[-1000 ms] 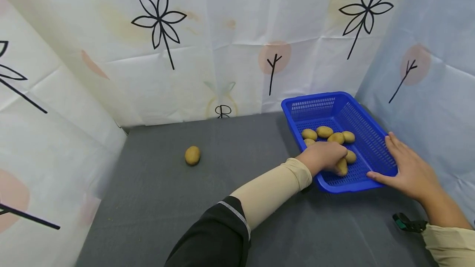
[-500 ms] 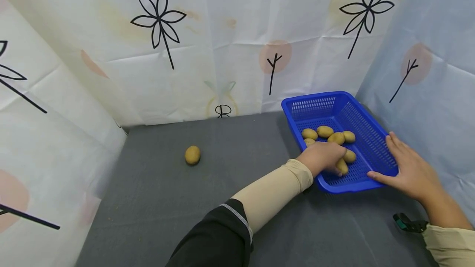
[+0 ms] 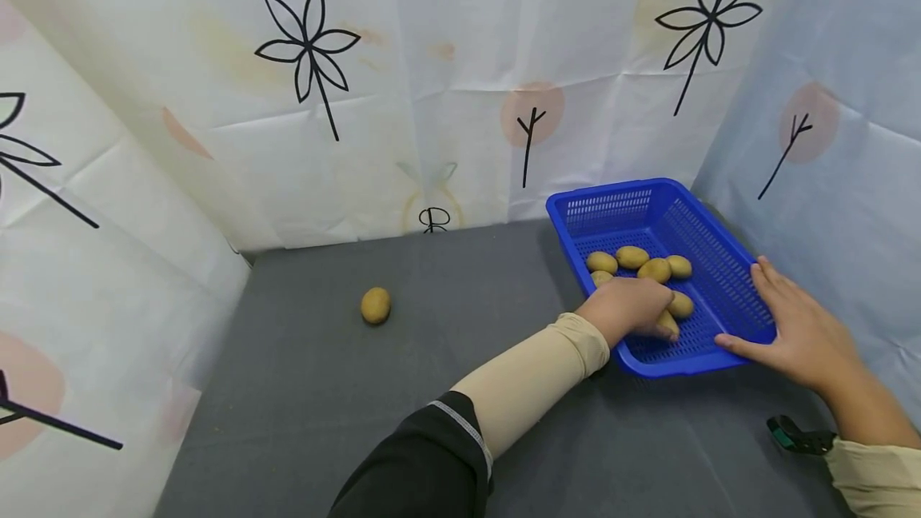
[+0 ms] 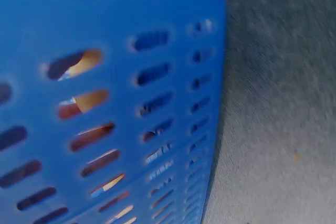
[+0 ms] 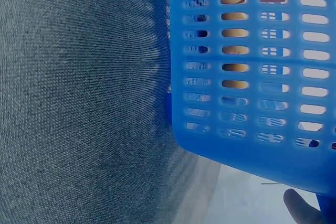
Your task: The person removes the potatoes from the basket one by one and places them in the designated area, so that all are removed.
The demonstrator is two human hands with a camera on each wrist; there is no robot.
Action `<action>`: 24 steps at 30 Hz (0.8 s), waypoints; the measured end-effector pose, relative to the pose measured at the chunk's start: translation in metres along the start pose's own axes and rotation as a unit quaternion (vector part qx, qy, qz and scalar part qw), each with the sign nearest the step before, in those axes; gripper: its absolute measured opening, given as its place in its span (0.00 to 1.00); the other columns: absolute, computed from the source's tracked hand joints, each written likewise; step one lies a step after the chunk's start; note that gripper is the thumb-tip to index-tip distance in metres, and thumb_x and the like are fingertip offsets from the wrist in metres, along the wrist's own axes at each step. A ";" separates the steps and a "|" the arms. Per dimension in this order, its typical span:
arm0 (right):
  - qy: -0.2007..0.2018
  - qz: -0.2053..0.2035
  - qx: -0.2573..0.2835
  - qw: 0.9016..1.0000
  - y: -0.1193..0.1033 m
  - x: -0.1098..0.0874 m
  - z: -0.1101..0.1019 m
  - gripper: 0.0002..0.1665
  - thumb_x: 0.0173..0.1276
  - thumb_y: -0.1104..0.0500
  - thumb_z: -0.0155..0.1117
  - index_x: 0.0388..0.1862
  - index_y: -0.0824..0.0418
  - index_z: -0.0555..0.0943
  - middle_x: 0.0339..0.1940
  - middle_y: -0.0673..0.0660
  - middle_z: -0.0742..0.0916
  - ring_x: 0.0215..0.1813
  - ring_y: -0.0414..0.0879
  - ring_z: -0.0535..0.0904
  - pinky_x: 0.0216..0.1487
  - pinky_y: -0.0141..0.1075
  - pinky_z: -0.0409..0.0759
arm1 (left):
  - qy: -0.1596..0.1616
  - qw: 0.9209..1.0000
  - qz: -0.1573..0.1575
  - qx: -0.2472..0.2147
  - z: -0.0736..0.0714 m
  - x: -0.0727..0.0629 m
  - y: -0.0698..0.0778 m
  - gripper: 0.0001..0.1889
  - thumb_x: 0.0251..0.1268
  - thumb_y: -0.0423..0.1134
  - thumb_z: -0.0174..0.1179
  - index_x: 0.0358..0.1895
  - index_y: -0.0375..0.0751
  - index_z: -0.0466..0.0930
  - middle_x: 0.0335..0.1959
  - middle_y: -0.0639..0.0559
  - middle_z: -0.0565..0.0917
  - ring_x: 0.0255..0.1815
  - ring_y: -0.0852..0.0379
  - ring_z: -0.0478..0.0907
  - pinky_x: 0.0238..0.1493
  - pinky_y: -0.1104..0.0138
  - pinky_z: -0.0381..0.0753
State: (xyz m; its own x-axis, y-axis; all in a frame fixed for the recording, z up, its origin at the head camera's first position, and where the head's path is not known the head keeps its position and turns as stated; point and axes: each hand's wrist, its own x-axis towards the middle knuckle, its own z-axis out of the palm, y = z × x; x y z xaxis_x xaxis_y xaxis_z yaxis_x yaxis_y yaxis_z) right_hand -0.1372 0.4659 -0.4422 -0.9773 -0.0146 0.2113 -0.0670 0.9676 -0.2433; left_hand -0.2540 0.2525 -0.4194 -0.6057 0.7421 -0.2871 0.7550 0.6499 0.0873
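A blue plastic basket [image 3: 708, 306] with slotted walls stands at the right, holding several potatoes [image 3: 653, 271]. My left hand [image 3: 629, 306] reaches over its near left rim, with curled fingers gripping a potato [image 3: 668, 326] low inside; the fingers partly hide it. My right hand [image 3: 806, 334] rests against the basket's near right corner, thumb at the front rim and straight fingers along the right side. In the left wrist view, the basket wall [image 4: 105, 3] hides most of the hand. The right wrist view shows the slotted wall [image 5: 252, 150] and one fingertip [image 5: 302, 208].
A single potato [image 3: 376, 305] lies on the grey cloth-covered table [image 3: 309, 406], left of the basket. White patterned sheets [image 3: 432, 38] enclose the table at the back and both sides. The basket's far right corner is close to the right sheet.
My left hand stays in the basket; its fingers and the held potato shift slightly to the right. The right hand keeps its place on the corner. The head view tilts a little.
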 end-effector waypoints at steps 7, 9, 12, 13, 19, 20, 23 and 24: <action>0.001 0.002 -0.001 1.000 -0.001 0.001 -0.001 0.74 0.62 0.33 0.74 0.88 0.65 0.41 0.89 0.67 0.46 0.86 0.73 0.48 0.69 0.77 0.60 | 0.004 0.999 0.033 -0.029 -0.002 -0.002 -0.005 0.10 0.70 0.54 0.68 0.38 0.61 0.76 0.36 0.65 0.77 0.36 0.64 0.76 0.42 0.71 0.75; 0.003 0.001 -0.002 1.000 0.000 0.001 -0.001 0.74 0.62 0.33 0.74 0.88 0.65 0.42 0.89 0.67 0.46 0.86 0.73 0.49 0.68 0.76 0.61 | 0.008 0.998 0.046 -0.033 -0.002 -0.002 -0.007 0.10 0.71 0.52 0.69 0.37 0.59 0.76 0.34 0.64 0.77 0.34 0.65 0.76 0.39 0.73 0.74; 0.002 -0.004 -0.002 1.000 -0.002 0.004 -0.001 0.74 0.63 0.33 0.74 0.88 0.66 0.41 0.89 0.67 0.46 0.87 0.73 0.48 0.68 0.77 0.61 | 0.019 0.998 0.057 -0.026 -0.003 -0.004 -0.010 0.09 0.71 0.50 0.70 0.40 0.59 0.77 0.35 0.65 0.79 0.35 0.67 0.77 0.39 0.75 0.75; 0.001 -0.005 -0.003 1.000 -0.002 0.005 -0.001 0.74 0.63 0.33 0.73 0.88 0.66 0.41 0.89 0.68 0.46 0.87 0.73 0.48 0.68 0.77 0.61 | 0.024 0.998 0.060 -0.023 -0.004 -0.004 -0.011 0.10 0.70 0.50 0.71 0.42 0.60 0.77 0.36 0.66 0.79 0.37 0.68 0.77 0.40 0.76 0.75; -0.007 -0.009 0.001 1.000 -0.003 0.006 0.000 0.73 0.64 0.33 0.72 0.88 0.66 0.40 0.89 0.68 0.45 0.87 0.73 0.46 0.65 0.78 0.62 | 0.096 0.990 0.094 -0.041 -0.007 -0.010 -0.021 0.28 0.67 0.52 0.74 0.67 0.57 0.75 0.56 0.63 0.79 0.53 0.68 0.74 0.53 0.78 0.74; -0.007 -0.009 0.001 1.000 -0.003 0.006 0.000 0.73 0.65 0.33 0.71 0.88 0.66 0.40 0.89 0.69 0.45 0.87 0.73 0.46 0.65 0.79 0.62 | 0.113 0.986 0.103 -0.060 -0.008 -0.012 -0.022 0.31 0.67 0.51 0.74 0.71 0.55 0.74 0.58 0.61 0.78 0.54 0.67 0.74 0.53 0.79 0.74; -0.006 -0.007 -0.001 1.000 -0.001 0.000 0.000 0.72 0.66 0.34 0.71 0.88 0.68 0.41 0.89 0.71 0.45 0.87 0.73 0.44 0.66 0.79 0.61 | 0.162 0.970 0.130 -0.124 -0.011 -0.020 -0.024 0.36 0.66 0.51 0.75 0.75 0.50 0.73 0.60 0.58 0.79 0.53 0.68 0.73 0.50 0.81 0.73; -0.006 -0.005 -0.003 1.000 0.000 -0.002 0.000 0.72 0.66 0.34 0.70 0.88 0.68 0.40 0.88 0.72 0.45 0.87 0.74 0.44 0.66 0.80 0.60 | 0.173 0.965 0.139 -0.142 -0.013 -0.023 -0.024 0.36 0.66 0.51 0.75 0.76 0.49 0.73 0.59 0.58 0.80 0.51 0.68 0.72 0.48 0.82 0.72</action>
State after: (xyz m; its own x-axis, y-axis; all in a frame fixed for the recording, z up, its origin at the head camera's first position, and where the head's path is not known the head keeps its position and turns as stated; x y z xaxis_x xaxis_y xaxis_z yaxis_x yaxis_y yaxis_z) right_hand -0.1353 0.4658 -0.4421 -0.9789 -0.0269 0.2028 -0.0754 0.9690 -0.2354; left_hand -0.2614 0.2214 -0.4027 -0.4742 0.8726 0.1172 0.8310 0.3996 0.3871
